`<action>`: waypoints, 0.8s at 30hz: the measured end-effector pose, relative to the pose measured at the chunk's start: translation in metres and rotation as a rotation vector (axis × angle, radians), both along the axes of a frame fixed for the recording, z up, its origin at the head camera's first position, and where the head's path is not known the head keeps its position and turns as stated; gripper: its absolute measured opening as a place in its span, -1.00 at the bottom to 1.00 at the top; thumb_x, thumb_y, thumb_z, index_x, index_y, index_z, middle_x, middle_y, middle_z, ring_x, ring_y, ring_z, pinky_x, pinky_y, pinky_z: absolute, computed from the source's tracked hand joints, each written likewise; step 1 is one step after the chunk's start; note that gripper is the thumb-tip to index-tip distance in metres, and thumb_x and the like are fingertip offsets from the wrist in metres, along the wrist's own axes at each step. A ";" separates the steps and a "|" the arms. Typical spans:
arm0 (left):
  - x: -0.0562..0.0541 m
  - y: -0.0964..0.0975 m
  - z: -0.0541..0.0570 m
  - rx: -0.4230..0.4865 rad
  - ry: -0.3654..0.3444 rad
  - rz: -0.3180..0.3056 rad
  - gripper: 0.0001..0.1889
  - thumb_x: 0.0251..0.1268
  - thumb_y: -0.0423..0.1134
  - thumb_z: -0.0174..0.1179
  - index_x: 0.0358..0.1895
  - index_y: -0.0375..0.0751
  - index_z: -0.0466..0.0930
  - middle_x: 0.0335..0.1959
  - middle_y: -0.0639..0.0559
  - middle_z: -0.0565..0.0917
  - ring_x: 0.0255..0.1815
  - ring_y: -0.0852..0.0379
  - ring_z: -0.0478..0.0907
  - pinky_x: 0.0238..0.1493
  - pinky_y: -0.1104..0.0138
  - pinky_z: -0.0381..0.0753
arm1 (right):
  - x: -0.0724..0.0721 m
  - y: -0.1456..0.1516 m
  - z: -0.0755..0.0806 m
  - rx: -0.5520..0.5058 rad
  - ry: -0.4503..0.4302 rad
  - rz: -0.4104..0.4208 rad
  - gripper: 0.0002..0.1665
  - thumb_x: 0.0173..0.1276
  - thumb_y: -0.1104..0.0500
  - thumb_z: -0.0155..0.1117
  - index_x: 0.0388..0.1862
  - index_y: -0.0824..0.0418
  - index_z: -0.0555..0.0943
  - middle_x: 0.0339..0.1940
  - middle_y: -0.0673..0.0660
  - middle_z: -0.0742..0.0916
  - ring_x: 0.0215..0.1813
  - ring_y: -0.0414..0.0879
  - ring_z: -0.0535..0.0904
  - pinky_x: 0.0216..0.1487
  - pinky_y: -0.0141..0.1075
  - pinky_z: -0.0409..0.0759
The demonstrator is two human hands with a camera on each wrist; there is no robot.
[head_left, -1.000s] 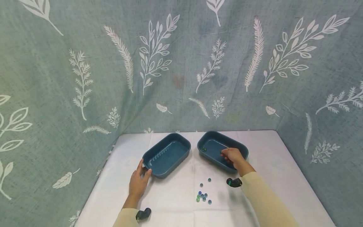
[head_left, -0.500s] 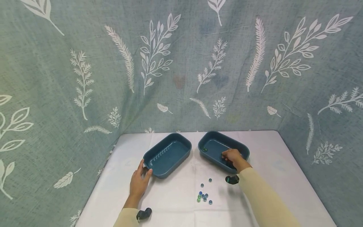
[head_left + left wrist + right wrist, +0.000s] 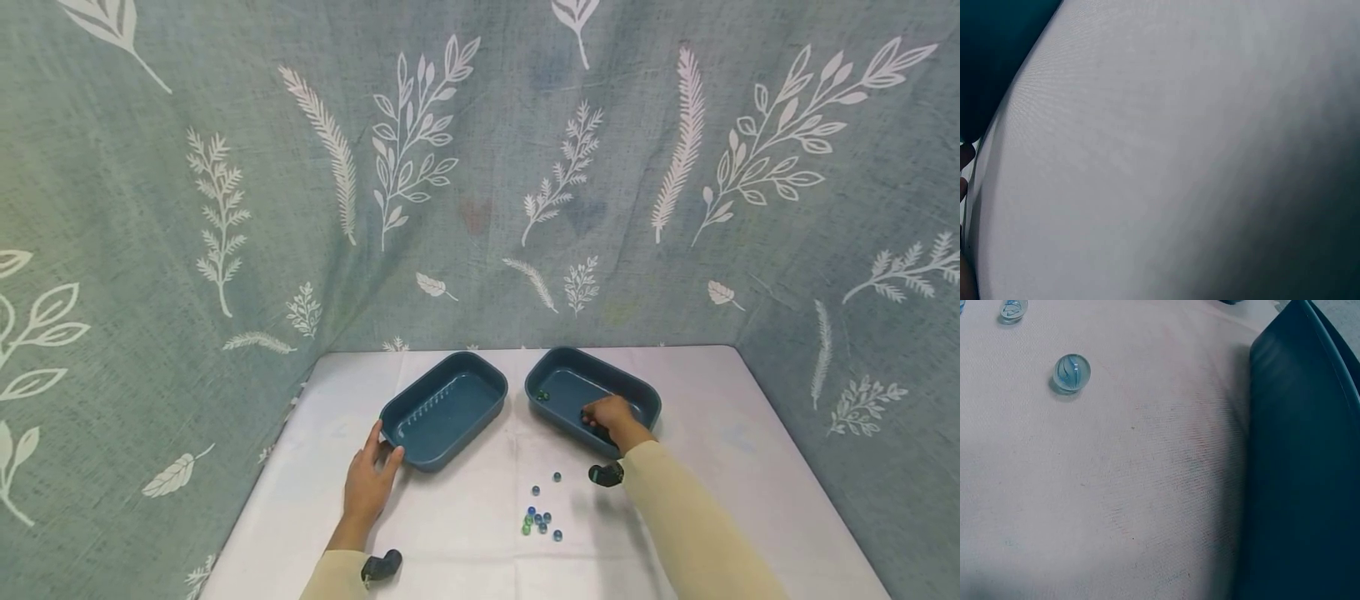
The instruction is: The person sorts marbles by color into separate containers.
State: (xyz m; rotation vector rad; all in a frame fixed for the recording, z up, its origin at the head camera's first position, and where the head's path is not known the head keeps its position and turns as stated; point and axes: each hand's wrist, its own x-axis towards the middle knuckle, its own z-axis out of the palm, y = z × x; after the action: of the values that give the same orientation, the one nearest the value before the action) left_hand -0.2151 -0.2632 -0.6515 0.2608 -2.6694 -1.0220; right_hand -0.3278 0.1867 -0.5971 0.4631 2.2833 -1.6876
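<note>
Two dark blue trays stand on the white cloth. My left hand [image 3: 367,482] rests at the near left corner of the left tray [image 3: 442,457], fingers and thumb spread and touching its outer wall. In the left wrist view only fingertips [image 3: 965,156] show beside the tray wall. My right hand [image 3: 611,417] reaches into the right tray [image 3: 543,364], fingers bent, with a small dark marble [image 3: 582,414] at the fingertips, partly hidden. Green marbles [image 3: 542,396] lie in that tray's left end. Inside the left tray no marble shows.
Several blue and green marbles [image 3: 538,519] lie loose on the cloth, in front of the trays. A clear marble with a blue swirl [image 3: 1072,372] lies near the right tray's outer wall in the right wrist view. A patterned curtain [image 3: 480,167] hangs behind and at both sides.
The right hand has shifted slightly down and left inside the right tray, and its forearm has swung left. The left hand stays at its tray's corner; the loose marbles lie as before.
</note>
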 end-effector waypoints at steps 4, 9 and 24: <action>0.000 0.000 0.000 0.004 -0.007 0.000 -0.21 0.35 0.34 -0.01 0.56 0.28 -0.07 0.44 -0.14 0.30 0.44 -0.38 0.09 0.40 -0.20 -0.10 | -0.003 0.000 -0.004 -0.005 -0.006 -0.012 -0.88 0.34 0.37 0.20 -0.30 0.45 0.63 -0.62 0.09 0.67 -0.64 -0.21 0.52 -0.56 -0.40 0.42; 0.002 0.000 0.002 0.000 -0.003 0.000 -0.22 0.37 0.31 0.00 0.57 0.26 -0.06 0.44 -0.12 0.29 0.44 -0.37 0.09 0.41 -0.19 -0.09 | -0.006 -0.002 -0.005 -0.007 -0.011 -0.027 -0.86 0.33 0.38 0.21 -0.27 0.50 0.62 -0.64 0.09 0.67 -0.65 -0.21 0.56 -0.59 -0.42 0.47; 0.002 0.000 0.005 -0.002 -0.003 0.003 -0.22 0.36 0.27 0.05 0.56 0.28 -0.04 0.40 -0.15 0.35 0.42 -0.41 0.11 0.36 -0.26 -0.02 | -0.007 -0.002 -0.003 0.037 -0.016 -0.036 -0.86 0.32 0.35 0.26 -0.40 0.43 0.65 -0.71 0.06 0.66 -0.69 -0.24 0.56 -0.59 -0.44 0.46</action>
State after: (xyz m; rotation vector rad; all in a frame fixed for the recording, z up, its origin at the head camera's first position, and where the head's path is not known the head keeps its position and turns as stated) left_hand -0.2128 -0.2629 -0.6462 0.2664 -2.6720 -1.0187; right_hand -0.3346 0.1843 -0.6000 0.5259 2.3115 -1.6550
